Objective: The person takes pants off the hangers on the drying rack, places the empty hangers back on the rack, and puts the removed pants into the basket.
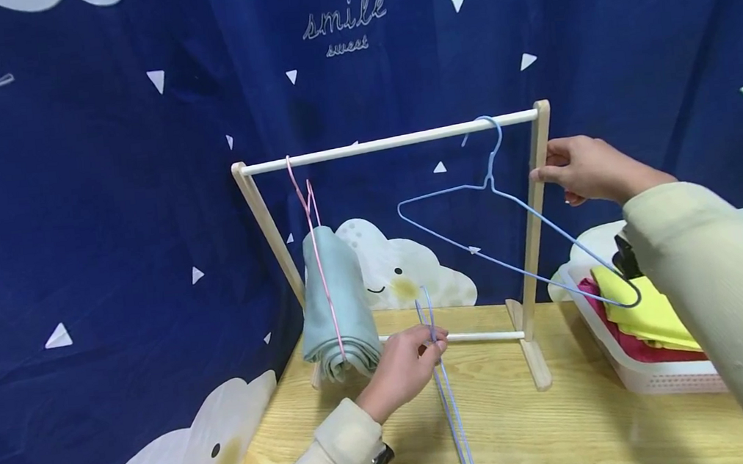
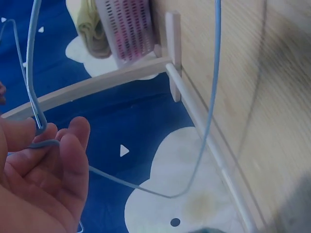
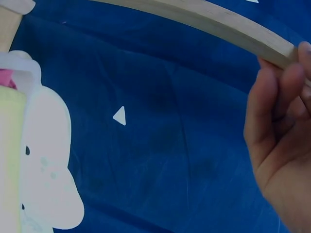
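A cream sleeve (image 1: 708, 283) leads to the right hand (image 1: 591, 170), gripping the upright (image 1: 534, 251) of a wooden rack (image 1: 537, 365) on a desk (image 1: 562, 436); one blue hanger (image 1: 490, 179) hooks over the top bar (image 1: 390, 142), and the left hand (image 1: 402, 371) pinches a second hanger (image 2: 216, 43) near a rolled green cloth (image 1: 350, 285).

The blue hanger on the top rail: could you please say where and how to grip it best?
Probably pinch the hanger at its neck, just under the hook, coming from the front left: the wires meet there, below the rail, while the right hand holds the upright to the right.
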`<state>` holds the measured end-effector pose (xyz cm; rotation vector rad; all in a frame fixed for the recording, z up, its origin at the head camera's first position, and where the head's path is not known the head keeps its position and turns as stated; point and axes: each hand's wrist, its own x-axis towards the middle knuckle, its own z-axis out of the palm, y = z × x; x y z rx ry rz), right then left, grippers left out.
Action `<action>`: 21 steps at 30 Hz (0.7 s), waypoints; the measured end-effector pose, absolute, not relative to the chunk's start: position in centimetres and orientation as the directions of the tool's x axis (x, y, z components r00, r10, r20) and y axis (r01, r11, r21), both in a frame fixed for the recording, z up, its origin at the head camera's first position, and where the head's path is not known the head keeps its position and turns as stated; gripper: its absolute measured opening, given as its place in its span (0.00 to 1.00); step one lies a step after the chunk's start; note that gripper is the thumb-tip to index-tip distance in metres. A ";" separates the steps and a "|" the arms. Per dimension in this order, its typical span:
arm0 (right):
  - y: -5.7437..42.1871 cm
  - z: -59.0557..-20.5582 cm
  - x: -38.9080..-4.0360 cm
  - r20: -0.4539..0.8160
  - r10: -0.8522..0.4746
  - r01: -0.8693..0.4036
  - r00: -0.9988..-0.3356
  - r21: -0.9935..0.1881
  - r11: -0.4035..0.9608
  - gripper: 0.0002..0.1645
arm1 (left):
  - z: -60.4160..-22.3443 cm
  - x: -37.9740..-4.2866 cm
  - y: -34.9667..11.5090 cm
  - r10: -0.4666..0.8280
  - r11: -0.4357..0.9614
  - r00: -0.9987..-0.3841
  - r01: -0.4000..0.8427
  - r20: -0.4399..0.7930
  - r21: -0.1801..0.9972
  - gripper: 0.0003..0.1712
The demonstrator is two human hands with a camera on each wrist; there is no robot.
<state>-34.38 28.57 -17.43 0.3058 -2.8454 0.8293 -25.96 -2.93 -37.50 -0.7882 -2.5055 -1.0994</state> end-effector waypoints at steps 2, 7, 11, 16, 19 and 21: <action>28.6 -17.5 -34.4 0.209 -0.151 -0.240 -0.966 -0.511 0.825 0.29 | -37.3 -25.9 -2.7 0.356 0.554 -0.815 0.579 0.458 0.599 0.09; 28.7 -17.7 -34.4 0.218 -0.155 -0.246 -0.964 -0.499 0.831 0.29 | -36.5 -25.7 -2.2 0.347 0.571 -0.815 0.576 0.465 0.585 0.11; 28.6 -17.7 -34.5 0.229 -0.158 -0.255 -0.961 -0.495 0.831 0.29 | -35.3 -25.5 -2.0 0.344 0.570 -0.790 0.605 0.507 0.557 0.11; 28.5 -17.6 -34.5 0.222 -0.164 -0.256 -0.961 -0.499 0.828 0.30 | -33.8 -25.2 -1.7 0.340 0.565 -0.761 0.635 0.553 0.526 0.10; 28.6 -17.7 -34.5 0.220 -0.164 -0.255 -0.962 -0.500 0.827 0.31 | -32.9 -25.2 -1.6 0.343 0.564 -0.752 0.644 0.563 0.516 0.10; 28.6 -17.7 -34.5 0.218 -0.162 -0.253 -0.962 -0.503 0.826 0.31 | -32.3 -25.2 -1.5 0.347 0.563 -0.751 0.646 0.562 0.516 0.11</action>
